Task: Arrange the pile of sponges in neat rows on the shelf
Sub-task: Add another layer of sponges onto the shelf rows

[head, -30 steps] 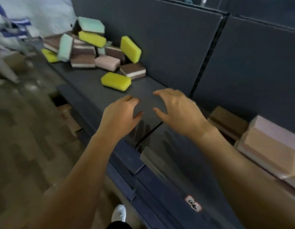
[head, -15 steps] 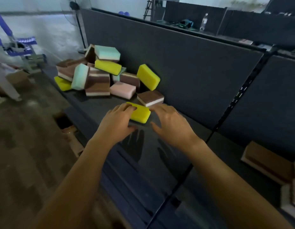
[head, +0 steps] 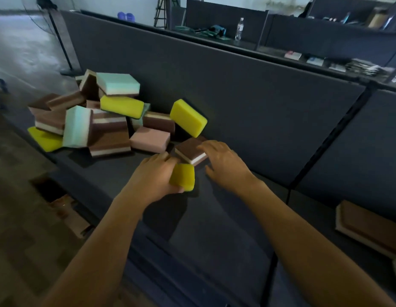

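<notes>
Early stage: pile [head: 99, 120] lies unsorted far left; left grip [head: 155, 178] clamps a yellow sponge [head: 183, 177]; right grip [head: 225, 162], fingers apart, touches a brown sponge [head: 188, 149].

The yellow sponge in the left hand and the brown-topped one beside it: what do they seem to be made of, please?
Yellow sponge: likely soft foam, matte, with rounded corners. Brown-topped sponge: seemingly a brown layer, perhaps scouring pad, over pale foam, judging by its two-coloured edge; the blur hides texture.

Four yellow rectangular foam sponges [head: 121, 106], one pink foam sponge [head: 150, 141], at least two mint-green foam sponges [head: 118, 84], several brown-and-white layered sponges [head: 110, 138].
</notes>
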Demonstrator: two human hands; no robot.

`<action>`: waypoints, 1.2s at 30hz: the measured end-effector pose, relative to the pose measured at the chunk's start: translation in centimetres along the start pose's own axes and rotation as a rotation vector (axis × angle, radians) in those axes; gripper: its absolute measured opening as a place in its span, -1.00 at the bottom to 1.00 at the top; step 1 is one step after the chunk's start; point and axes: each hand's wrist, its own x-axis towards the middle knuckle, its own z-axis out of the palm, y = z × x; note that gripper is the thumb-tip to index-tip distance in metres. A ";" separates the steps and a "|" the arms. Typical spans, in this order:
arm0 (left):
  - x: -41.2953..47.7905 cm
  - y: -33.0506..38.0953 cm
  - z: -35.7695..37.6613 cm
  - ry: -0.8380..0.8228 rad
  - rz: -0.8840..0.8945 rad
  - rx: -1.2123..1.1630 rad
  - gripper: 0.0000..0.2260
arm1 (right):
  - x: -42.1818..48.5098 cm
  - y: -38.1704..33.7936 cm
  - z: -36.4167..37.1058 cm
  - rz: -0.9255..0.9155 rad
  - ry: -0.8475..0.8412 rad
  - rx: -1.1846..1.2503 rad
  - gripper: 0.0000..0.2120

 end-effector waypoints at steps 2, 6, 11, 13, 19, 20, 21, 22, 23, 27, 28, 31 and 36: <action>-0.2 -0.4 -0.5 0.007 0.001 0.000 -0.47 | 1.1 0.0 0.3 -0.004 -0.042 -0.019 -0.43; -0.6 -1.0 -1.6 0.011 -0.005 0.012 -0.47 | 3.3 0.1 1.2 -0.013 -0.075 -0.020 -0.36; -1.1 -1.7 -2.3 0.012 -0.009 0.016 -0.49 | 4.3 0.3 2.6 -0.024 -0.160 -0.076 -0.31; -1.3 -1.9 -2.4 0.006 -0.011 -0.005 -0.48 | 4.1 0.2 2.7 -0.007 -0.140 -0.115 -0.32; -1.9 -2.1 -2.3 -0.007 0.001 -0.033 -0.48 | 3.2 0.0 2.1 0.005 -0.106 -0.240 -0.31; -2.0 -2.2 -2.3 -0.009 0.006 -0.038 -0.48 | 3.0 -0.1 2.0 0.007 -0.101 -0.246 -0.30; -2.1 -2.2 -2.3 -0.009 0.014 -0.038 -0.49 | 2.7 -0.1 1.9 0.009 -0.099 -0.235 -0.29; -2.2 -2.1 -2.3 -0.008 0.023 -0.037 -0.49 | 2.3 -0.1 1.8 0.013 -0.106 -0.206 -0.28; -2.4 -2.1 -2.4 -0.009 0.030 -0.040 -0.50 | 1.9 -0.1 1.7 0.018 -0.121 -0.163 -0.27; -3.0 -1.2 -2.6 -0.027 0.051 -0.051 -0.46 | -0.6 -0.2 1.0 0.066 -0.147 -0.074 -0.32; -3.2 -0.8 -2.6 -0.027 0.063 -0.044 -0.45 | -1.4 -0.1 0.7 0.085 -0.141 -0.087 -0.34; -3.8 0.8 -2.6 -0.029 0.110 -0.029 -0.40 | -4.5 0.6 -0.5 0.156 -0.082 -0.089 -0.37; -4.4 5.2 -2.2 0.002 0.238 -0.033 -0.38 | -11.7 2.2 -3.3 0.290 0.041 -0.069 -0.37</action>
